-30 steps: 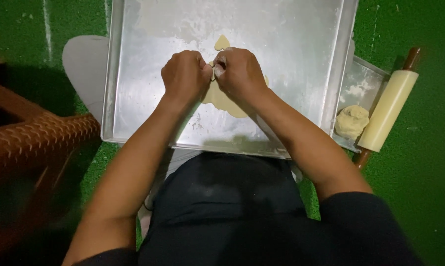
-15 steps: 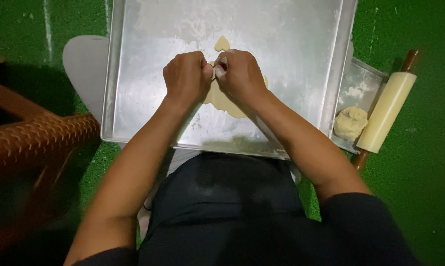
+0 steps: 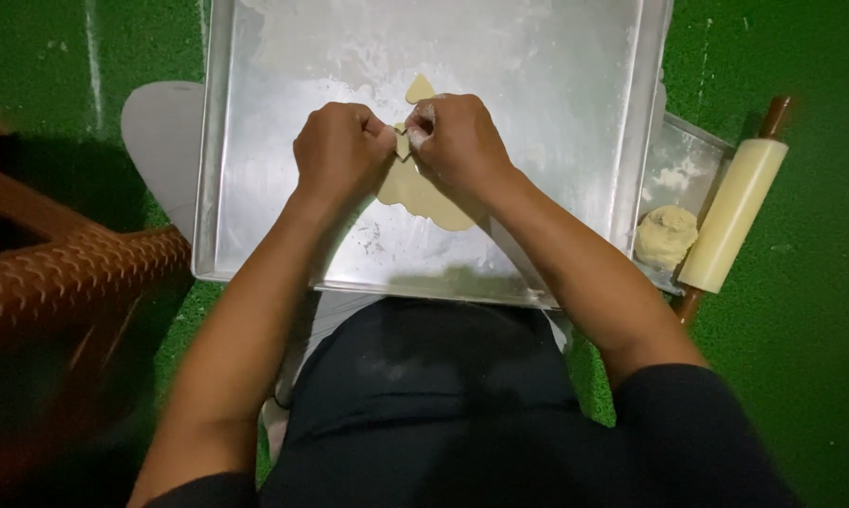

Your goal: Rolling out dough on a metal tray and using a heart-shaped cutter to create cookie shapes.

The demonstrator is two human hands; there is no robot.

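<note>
Hands barely shifted, left hand [image 3: 338, 150], right hand [image 3: 459, 141] pinching flat pale dough [image 3: 422, 193]

The flat sheet of pale dough [image 3: 424, 193] lies in the large square metal tray [image 3: 255, 188]. Right of the tray sits a round dough ball [image 3: 667, 235], with the cream wooden-handled rolling pin [image 3: 733, 214] just beside it. A brown woven basket [image 3: 67, 282] stands left.

Two bare forearms, sleeves ending high near the shoulders in dark fabric at the lower corners of the frame. Dark, near-black clothing over lap and torso at bottom centre, dusted faintly with pale flour. White flour smears on the right hand [image 3: 457, 141]; left hand [image 3: 338, 152] cleaner, no rings or watch.
</note>
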